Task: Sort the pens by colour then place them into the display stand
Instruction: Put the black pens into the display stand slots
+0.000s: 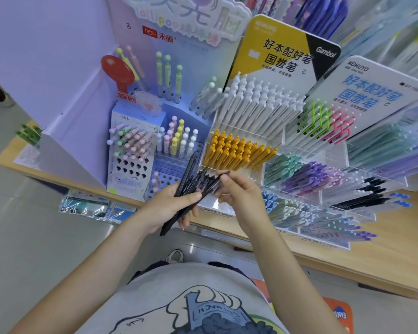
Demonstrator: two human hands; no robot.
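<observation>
Black pens (191,186) sat bunched in my left hand (165,208), fingers wrapped round them; my right hand (237,191) pinched one tip. Just beyond, the stand (333,174) already held colour-sorted rows; I judged this bundle remained unplaced.

Brand cards and labels are showing above and along the pen displays.

The yellow header card (279,48) is reading "KOKUYO" at its top, "好本配好笔 国誉笔" in black, and "Gambol" in white on its black corner. The white header card (369,89) is carrying "KOKUYO" and the same "好本配好笔 国誉笔" in blue. The lilac backboard (169,32) is showing "lollipop" in pastel letters and a red "hesu" tag beside "禾硕". The clear front lip (215,211) of the acrylic display stand is bearing what is probably "KOKUYO", blurred. An orange item (340,314) at the lower edge is showing "FAN", cut off.
</observation>
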